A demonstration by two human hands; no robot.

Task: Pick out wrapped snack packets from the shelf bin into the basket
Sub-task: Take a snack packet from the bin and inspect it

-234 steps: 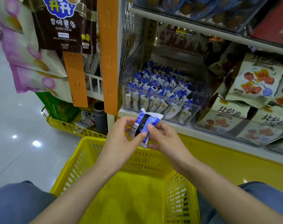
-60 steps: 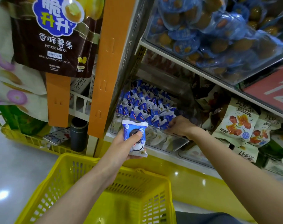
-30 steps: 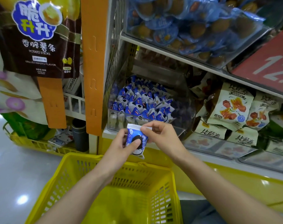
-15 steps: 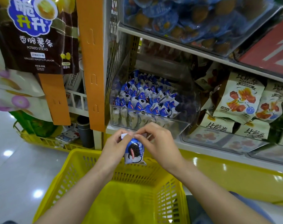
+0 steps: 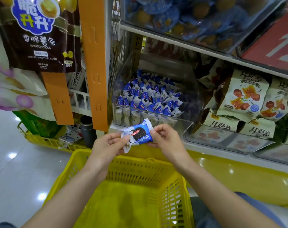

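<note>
Fig.: frame centre, your L hand [image 5: 107, 143] & R hand [image 5: 166, 139] each pinch 1 snack packet [image 5: 137, 134] above basket [image 5: 140, 163]; shelf bin [image 5: 186, 124] just behind.

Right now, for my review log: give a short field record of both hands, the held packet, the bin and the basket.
held item: snack packet, blue and white, lying crosswise
left hand: pinches the packet's left end
right hand: pinches its right end
position: above the basket, in front of the shelf bin
bin contents: many like packets
basket contents: no packet seen inside
</note>
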